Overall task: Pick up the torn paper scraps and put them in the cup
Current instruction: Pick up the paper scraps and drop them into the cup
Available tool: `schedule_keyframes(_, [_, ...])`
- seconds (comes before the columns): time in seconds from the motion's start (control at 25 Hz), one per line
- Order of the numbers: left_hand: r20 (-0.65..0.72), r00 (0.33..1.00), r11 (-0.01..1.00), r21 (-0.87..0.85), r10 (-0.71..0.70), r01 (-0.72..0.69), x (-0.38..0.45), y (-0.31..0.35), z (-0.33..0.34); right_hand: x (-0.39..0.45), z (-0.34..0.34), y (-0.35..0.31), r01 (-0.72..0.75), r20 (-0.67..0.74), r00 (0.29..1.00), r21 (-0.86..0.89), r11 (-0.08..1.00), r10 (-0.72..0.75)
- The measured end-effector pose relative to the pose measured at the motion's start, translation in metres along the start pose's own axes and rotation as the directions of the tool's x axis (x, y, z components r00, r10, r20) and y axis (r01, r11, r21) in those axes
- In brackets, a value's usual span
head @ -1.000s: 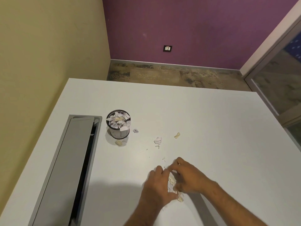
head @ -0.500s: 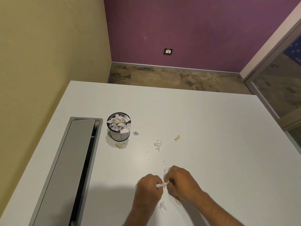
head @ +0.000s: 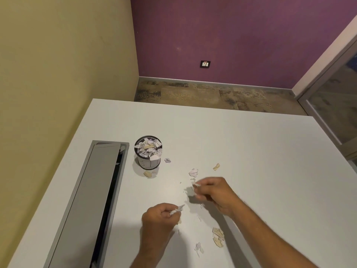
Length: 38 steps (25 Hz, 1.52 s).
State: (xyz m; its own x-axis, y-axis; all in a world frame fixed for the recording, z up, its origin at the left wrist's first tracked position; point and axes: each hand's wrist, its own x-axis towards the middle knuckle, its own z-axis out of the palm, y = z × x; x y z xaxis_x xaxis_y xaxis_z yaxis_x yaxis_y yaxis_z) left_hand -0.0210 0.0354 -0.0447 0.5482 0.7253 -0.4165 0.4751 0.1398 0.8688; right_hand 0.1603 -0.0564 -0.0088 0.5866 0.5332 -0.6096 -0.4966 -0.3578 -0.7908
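Observation:
A small cup [head: 148,162] with a dark rim stands on the white table [head: 251,151], heaped with torn paper. My left hand [head: 159,219] grips a bunch of white scraps [head: 177,209] near the table's front. My right hand [head: 213,194], blurred, pinches a small scrap [head: 196,184] a little farther back and to the right. Loose scraps lie by the cup's base [head: 147,174], at its right [head: 167,160], in the middle [head: 193,172], farther right [head: 216,166] and near my right forearm [head: 218,236].
A grey cable hatch [head: 92,200], its lid partly open over a dark slot, runs along the table's left side. A yellow wall stands close on the left, a purple wall and bare floor lie beyond the far edge. A glass door is at the right.
My hands were together over one pile, both on the same scrap. They have parted: the right one moved back toward the middle scraps, the left stayed near the front holding paper.

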Motion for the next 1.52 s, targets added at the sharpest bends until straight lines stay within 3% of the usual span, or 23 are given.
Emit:
schedule_keyframes(0.16, [-0.076, 0.996, 0.995, -0.095, -0.037, 0.029, -0.001, 0.009, -0.018, 0.025, 0.052, -0.059, 0.15, 0.084, 0.985, 0.041, 0.988, -0.153])
schedule_keyframes(0.28, [-0.128, 0.992, 0.986, -0.161, 0.013, -0.033, 0.005, 0.028, -0.032, 0.044, 0.095, -0.095, 0.34, 0.112, 0.94, -0.252, 0.906, -0.322])
schedule_keyframes(0.36, [-0.168, 0.985, 0.974, -0.218, 0.032, -0.069, 0.015, 0.046, -0.045, 0.058, 0.119, -0.111, 0.45, 0.18, 0.88, -0.608, 0.654, -0.439])
schedule_keyframes(0.44, [-0.218, 0.974, 0.96, -0.257, 0.056, -0.112, 0.026, 0.06, -0.06, 0.072, 0.139, -0.118, 0.472, 0.323, 0.831, -0.84, 0.267, -0.453])
schedule_keyframes(0.56, [-0.288, 0.95, 0.945, -0.261, 0.119, -0.197, 0.032, 0.067, -0.083, 0.089, 0.165, -0.113, 0.459, 0.48, 0.819, -0.877, -0.143, -0.315])
schedule_keyframes(0.68, [-0.348, 0.931, 0.944, -0.255, 0.11, -0.207, 0.031, 0.058, -0.1, 0.104, 0.181, -0.109, 0.441, 0.509, 0.843, -0.839, -0.319, -0.175])
schedule_keyframes(0.84, [-0.398, 0.917, 0.952, -0.276, 0.015, -0.135, 0.027, 0.039, -0.112, 0.124, 0.19, -0.106, 0.426, 0.493, 0.868, -0.802, -0.418, -0.062])
schedule_keyframes(1.04, [-0.423, 0.906, 0.947, -0.287, 0.009, -0.144, 0.031, 0.034, -0.122, 0.136, 0.2, -0.106, 0.389, 0.342, 0.921, -0.802, -0.454, 0.185])
schedule_keyframes(1.2, [-0.438, 0.898, 0.951, -0.261, 0.037, -0.167, 0.039, 0.046, -0.12, 0.133, 0.201, -0.108, 0.385, 0.352, 0.922, -0.786, -0.484, 0.161])
schedule_keyframes(1.36, [-0.439, 0.891, 0.944, -0.233, 0.114, -0.235, 0.053, 0.061, -0.121, 0.127, 0.199, -0.106, 0.368, 0.382, 0.922, -0.821, -0.436, 0.058])
schedule_keyframes(1.52, [-0.439, 0.887, 0.94, -0.222, 0.143, -0.261, 0.073, 0.078, -0.122, 0.115, 0.197, -0.116, 0.405, 0.417, 0.904, -0.76, -0.509, 0.096])
